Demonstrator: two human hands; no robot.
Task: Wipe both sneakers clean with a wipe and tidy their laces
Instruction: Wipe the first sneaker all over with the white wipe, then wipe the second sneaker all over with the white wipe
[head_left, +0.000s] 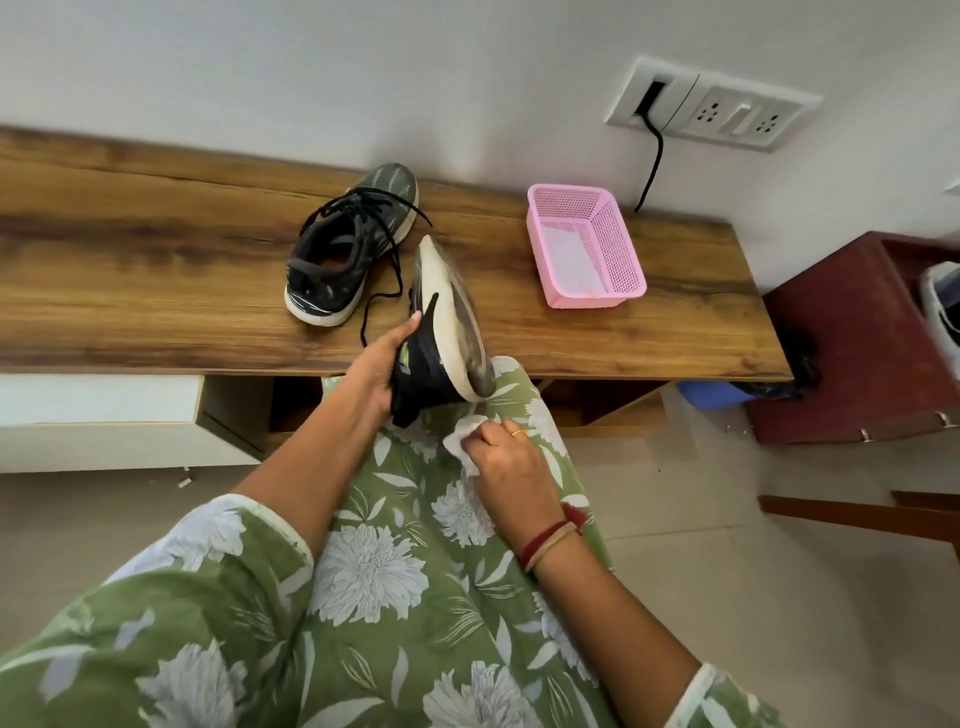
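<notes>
Head view: the left hand (382, 364) curls its grip round the heel end of one sneaker (441, 332). The shoe is tipped on edge at the near edge of the wooden surface (156, 249), pale sole facing right and toe toward the far wall (311, 62). The right hand (506, 457) pinches a crumpled wipe (460, 441) just below the heel. The sole is blurred, so I cannot tell whether wipe and rubber touch.

The shoe looks light, with a soft upper and a stiff sole, so the heel collar seems the sound hold. The second sneaker (353, 244) sits farther back, its laces (384, 228) loose and trailing. A pink basket (615, 244) stands to the right. Behind are a socket panel (711, 104) and a black cable (654, 156). A maroon cabinet (841, 332) stands far right on the tiled floor (727, 467).
</notes>
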